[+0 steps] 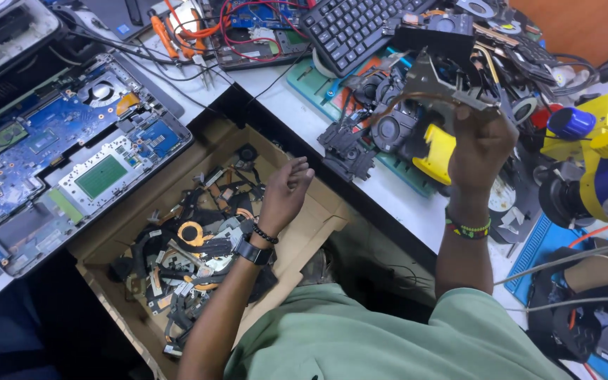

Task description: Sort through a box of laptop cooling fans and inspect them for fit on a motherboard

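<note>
Grip of the right hand (482, 144): closed on a grey metal laptop heatsink with copper pipe (439, 90), raised above the white counter's (402, 200) near edge for inspection. The left hand (285, 193), spread and empty, is held over the brown cardboard box (311, 232) of scrap parts.

One cam only, head-worn, looking steeply down over the person's chest at both hands (286, 186), close range. It faces fwd onto the white worktop (402, 204) w/ a cardboard box (318, 218) below its edge at centre. No 2nd view, so no shared area.
</note>
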